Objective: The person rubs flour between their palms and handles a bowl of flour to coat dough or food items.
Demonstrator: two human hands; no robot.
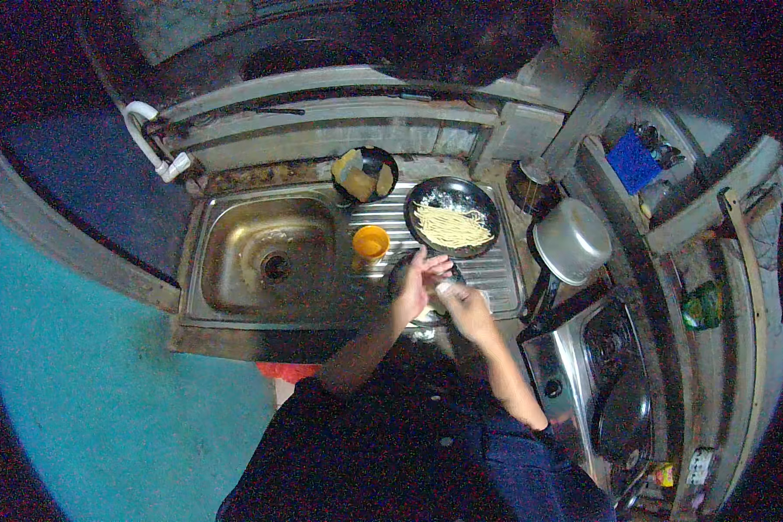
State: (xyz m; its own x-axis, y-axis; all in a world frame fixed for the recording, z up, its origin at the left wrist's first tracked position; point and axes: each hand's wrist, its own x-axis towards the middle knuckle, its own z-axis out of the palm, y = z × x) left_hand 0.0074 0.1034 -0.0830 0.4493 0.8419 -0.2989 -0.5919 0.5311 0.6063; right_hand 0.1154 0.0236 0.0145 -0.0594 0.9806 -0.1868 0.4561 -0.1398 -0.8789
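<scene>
My left hand (419, 284) is raised with its palm turned up and its fingers apart, over a dark round pan or plate (401, 272) at the drainboard's near edge. Close beside it, my right hand (466, 310) has its fingers bent; whether something small is between them I cannot tell. Pale dough or flour shows partly under the hands. Just beyond them a black round pan (487, 203) holds a heap of pale dough strips (452, 226) with white flour scattered behind. An orange cup (370, 243) stands to the left on the ribbed drainboard.
A steel sink basin (235, 280) lies left. Behind the cup is a black bowl (386, 160) with brownish pieces. An upturned aluminium pot (571, 241) stands right of the drainboard, above a gas stove (564, 365). A white curved tap pipe (140, 134) rises at the far left.
</scene>
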